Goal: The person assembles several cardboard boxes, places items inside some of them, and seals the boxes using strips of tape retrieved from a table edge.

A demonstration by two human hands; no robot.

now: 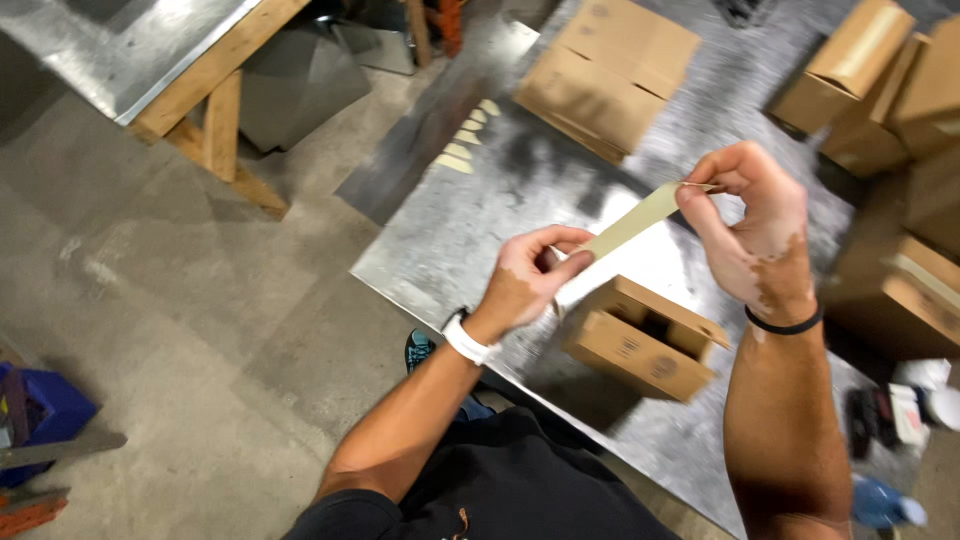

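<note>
Head view: both forearms raised above the metal worktop (pixel 470 215). Left hand (pixel 527 280) bent at the wrist, fingers (pixel 572 262) pinched together on the lower end of a tan tape strip (pixel 635 222). Right hand (pixel 752 232) higher, fingers (pixel 700 192) clamped on the upper end. Strip stretched taut between the 2 hands, just above a small open cardboard box (pixel 640 342) on the worktop. Larger cartons (pixel 610 70) well beyond that box.

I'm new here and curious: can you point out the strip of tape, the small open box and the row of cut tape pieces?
strip of tape (pixel 635 222), head view, mid-strip.
small open box (pixel 636 357), head view, front wall.
row of cut tape pieces (pixel 466 136), head view, middle piece.
</note>
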